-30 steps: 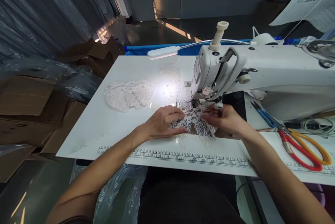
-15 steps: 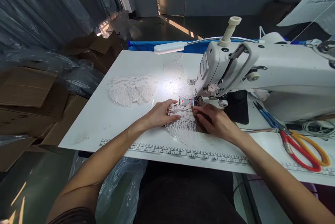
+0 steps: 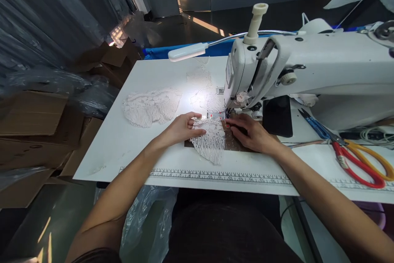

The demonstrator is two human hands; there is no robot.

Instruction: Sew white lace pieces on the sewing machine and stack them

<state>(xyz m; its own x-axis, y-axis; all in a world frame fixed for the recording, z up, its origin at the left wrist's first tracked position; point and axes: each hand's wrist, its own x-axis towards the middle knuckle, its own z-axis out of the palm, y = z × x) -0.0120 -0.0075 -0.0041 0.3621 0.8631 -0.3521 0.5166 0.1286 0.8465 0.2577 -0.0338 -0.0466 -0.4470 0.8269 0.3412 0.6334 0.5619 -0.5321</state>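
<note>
A piece of white fringed lace trim (image 3: 209, 136) lies beneath the needle area of the white sewing machine (image 3: 246, 70), its fringe hanging toward me. At its left edge, my left hand (image 3: 184, 128) is closed on the lace, thumb on top. My right hand (image 3: 253, 132) has its fingers curled, with the index fingertip and thumb at the lace's right edge beside the presser foot (image 3: 227, 113). Under the lace and right hand shows a dark brown plate (image 3: 237, 143). More lace (image 3: 205, 86) stretches behind the needle area.
To the left, a gathered lace bundle (image 3: 150, 107) lies on the white table (image 3: 123, 152). A lit lamp (image 3: 187, 52) hangs above. Scissors with red and orange handles (image 3: 358, 160) lie right, near a printed ruler strip (image 3: 215, 177). Cardboard boxes (image 3: 33, 115) stand left of the table.
The camera view has shifted slightly. Both hands stay by the presser foot with the lace, and more of the brown plate shows left of the fringe.
</note>
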